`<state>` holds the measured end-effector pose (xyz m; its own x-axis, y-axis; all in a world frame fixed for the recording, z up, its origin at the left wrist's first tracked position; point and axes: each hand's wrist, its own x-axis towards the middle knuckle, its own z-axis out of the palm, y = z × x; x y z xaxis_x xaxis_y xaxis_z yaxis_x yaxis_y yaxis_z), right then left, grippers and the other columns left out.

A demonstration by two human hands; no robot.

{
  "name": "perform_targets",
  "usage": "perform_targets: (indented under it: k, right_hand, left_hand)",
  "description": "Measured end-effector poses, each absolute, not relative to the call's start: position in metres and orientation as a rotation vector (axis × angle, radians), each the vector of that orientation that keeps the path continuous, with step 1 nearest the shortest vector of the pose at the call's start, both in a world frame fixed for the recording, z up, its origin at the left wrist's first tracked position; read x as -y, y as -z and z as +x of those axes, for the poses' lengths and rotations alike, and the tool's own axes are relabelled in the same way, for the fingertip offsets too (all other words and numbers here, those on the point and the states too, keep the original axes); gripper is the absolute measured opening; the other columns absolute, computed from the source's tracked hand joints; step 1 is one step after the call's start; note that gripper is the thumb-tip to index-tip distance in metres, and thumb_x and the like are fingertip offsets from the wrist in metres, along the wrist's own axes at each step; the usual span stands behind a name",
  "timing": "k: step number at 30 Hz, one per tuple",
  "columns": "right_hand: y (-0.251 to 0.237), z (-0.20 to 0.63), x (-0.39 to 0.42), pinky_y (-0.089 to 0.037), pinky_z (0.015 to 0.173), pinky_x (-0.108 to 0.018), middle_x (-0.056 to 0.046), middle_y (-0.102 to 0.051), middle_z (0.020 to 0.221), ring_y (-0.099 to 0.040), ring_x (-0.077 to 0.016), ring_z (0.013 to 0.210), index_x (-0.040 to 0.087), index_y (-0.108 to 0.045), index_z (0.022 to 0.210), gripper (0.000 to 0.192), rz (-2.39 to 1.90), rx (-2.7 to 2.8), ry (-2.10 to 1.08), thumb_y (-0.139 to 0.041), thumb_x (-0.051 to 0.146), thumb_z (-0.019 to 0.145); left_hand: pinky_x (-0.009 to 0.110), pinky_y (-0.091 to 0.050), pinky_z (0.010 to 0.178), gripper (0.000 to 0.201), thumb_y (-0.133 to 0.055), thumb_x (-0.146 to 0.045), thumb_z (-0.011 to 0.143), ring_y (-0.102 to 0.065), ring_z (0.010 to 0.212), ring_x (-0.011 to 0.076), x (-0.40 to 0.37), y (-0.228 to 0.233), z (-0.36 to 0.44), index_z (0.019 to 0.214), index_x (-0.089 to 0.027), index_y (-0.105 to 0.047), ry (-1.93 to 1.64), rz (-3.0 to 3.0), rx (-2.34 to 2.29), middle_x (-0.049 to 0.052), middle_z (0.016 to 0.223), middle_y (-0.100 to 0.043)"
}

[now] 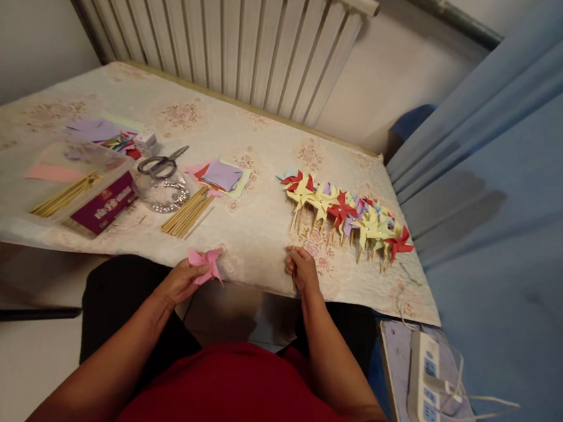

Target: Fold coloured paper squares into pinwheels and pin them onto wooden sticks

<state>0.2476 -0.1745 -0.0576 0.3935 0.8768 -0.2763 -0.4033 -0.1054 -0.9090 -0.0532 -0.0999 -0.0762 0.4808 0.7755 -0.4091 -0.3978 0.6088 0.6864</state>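
Near the table's front edge, my left hand [184, 281] pinches a pink paper pinwheel [211, 265] whose blades are folded in. My right hand [303, 269] is closed around a thin wooden stick [295, 282], most of it hidden by the fingers. Beyond the left hand lies a bundle of wooden sticks [186, 214]. Behind it sits a stack of coloured paper squares [222, 175], purple on top. A clear dish of small silvery pins [166, 195] stands left of the bundle. Finished pinwheels [343, 209] in red, yellow and purple lie in rows past my right hand.
Scissors [161, 166] rest by the dish. A clear plastic box with a purple label [106, 202] holds sticks at the left. More coloured paper [93, 129] lies behind it. A radiator [259, 41] backs the table, a blue curtain [502, 214] hangs right, and a power strip [425, 384] sits below.
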Motion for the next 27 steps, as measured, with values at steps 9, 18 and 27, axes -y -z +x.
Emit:
perform_targets:
  k: [9,18,27]
  right_hand:
    - [0.0579,0.2477,0.1748,-0.025,0.041,-0.019,0.008,-0.050,0.053,-0.034,-0.0053,0.042,0.017,-0.060,0.090,0.034,-1.238,0.492,-1.166,-0.073,0.038,0.067]
    - [0.0589,0.2468,0.1726,-0.019,0.042,-0.019,0.008,-0.044,0.050,-0.028,-0.0050,0.043,0.016,-0.065,0.092,0.028,-1.243,0.497,-1.142,-0.066,0.032,0.069]
    - [0.0630,0.2464,0.1717,-0.024,0.042,-0.020,0.006,-0.050,0.054,-0.034,-0.0053,0.044,0.016,-0.065,0.086,0.025,-1.277,0.476,-1.114,-0.068,0.030,0.065]
  left_hand:
    - [0.024,-0.054,0.068,0.031,-0.087,-0.013,0.055,-0.067,0.067,0.0160,0.1005,0.0740,-0.0526,0.084,-0.010,-0.076,-0.770,0.548,-0.776,0.008,0.074,-0.073]
    - [0.021,-0.054,0.064,0.031,-0.088,-0.015,0.052,-0.065,0.063,0.0132,0.1007,0.0711,-0.0502,0.079,-0.009,-0.074,-0.792,0.572,-0.780,0.006,0.072,-0.072]
    - [0.022,-0.053,0.064,0.031,-0.090,-0.015,0.049,-0.064,0.062,0.0127,0.1002,0.0730,-0.0506,0.075,-0.008,-0.074,-0.791,0.571,-0.808,0.006,0.070,-0.072]
